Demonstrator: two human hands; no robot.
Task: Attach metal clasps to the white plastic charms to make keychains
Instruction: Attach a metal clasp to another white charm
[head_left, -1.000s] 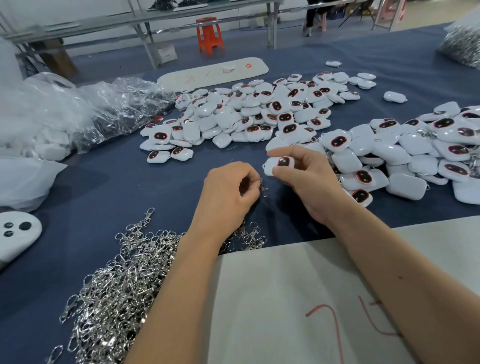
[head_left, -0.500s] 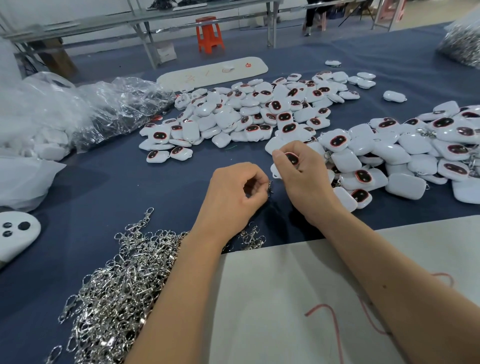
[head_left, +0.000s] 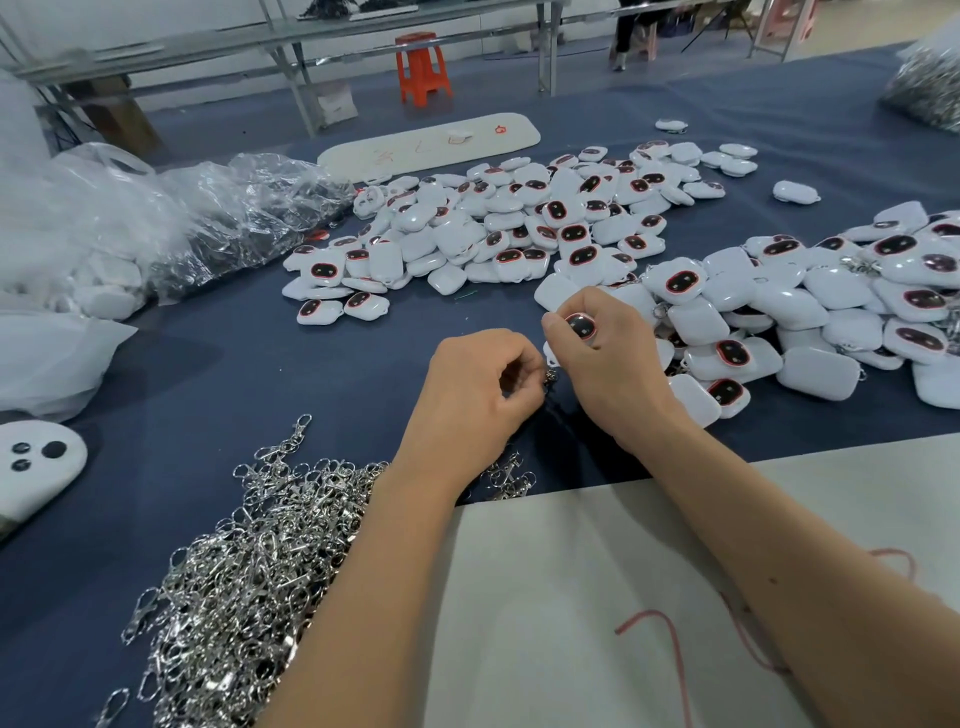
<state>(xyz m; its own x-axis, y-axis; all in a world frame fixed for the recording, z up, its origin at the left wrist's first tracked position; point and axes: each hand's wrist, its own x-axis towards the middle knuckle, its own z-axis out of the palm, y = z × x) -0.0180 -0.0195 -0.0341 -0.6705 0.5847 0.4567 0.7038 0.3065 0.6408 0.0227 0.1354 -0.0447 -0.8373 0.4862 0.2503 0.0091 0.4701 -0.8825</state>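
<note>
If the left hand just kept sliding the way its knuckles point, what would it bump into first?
Most likely the right hand, which holds a white plastic charm almost against the left hand. A small metal clasp sits between them; depth is hard to judge.

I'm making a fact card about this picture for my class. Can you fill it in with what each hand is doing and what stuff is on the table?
left hand: pinches a metal clasp
right hand: holds a white charm, dark face up
hands: close together, clasp at the charm's edge
clasp pile: near left, by the left forearm
loose charms: heap in the middle of the blue table
second charm heap: to the right
plastic bags: far left
white board: under the forearms
</note>
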